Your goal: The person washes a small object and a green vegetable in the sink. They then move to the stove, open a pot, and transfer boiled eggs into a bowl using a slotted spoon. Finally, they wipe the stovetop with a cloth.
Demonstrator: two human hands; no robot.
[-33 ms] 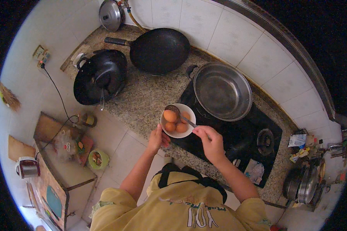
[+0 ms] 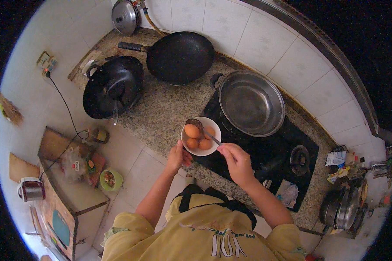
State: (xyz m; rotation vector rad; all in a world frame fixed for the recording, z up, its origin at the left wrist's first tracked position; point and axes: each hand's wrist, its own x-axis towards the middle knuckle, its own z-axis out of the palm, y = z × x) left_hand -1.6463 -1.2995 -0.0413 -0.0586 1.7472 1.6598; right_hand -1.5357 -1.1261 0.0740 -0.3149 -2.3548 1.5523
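Your left hand (image 2: 177,157) cups the white bowl (image 2: 199,150) of eggs (image 2: 192,131) beside the steel pot (image 2: 251,103); your right hand (image 2: 236,160) pinches the spoon (image 2: 203,129), fingers curled. Nothing has shifted from the earlier frame.

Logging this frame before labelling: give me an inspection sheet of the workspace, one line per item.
Surface: speckled granite counter with a black gas stove set in it.
Job's things: white round bowl holding brown eggs; metal spoon reaching into the bowl.
Clutter: black frying pan, black lidded wok, large steel pot on the stove, steel lid at the wall, stacked pots at far right.
Hands: left hand grips the bowl's rim; right hand holds the spoon's handle.
Cables: black cord from a wall socket down to the low wooden table.
Surroundings: white tiled wall, tiled floor.
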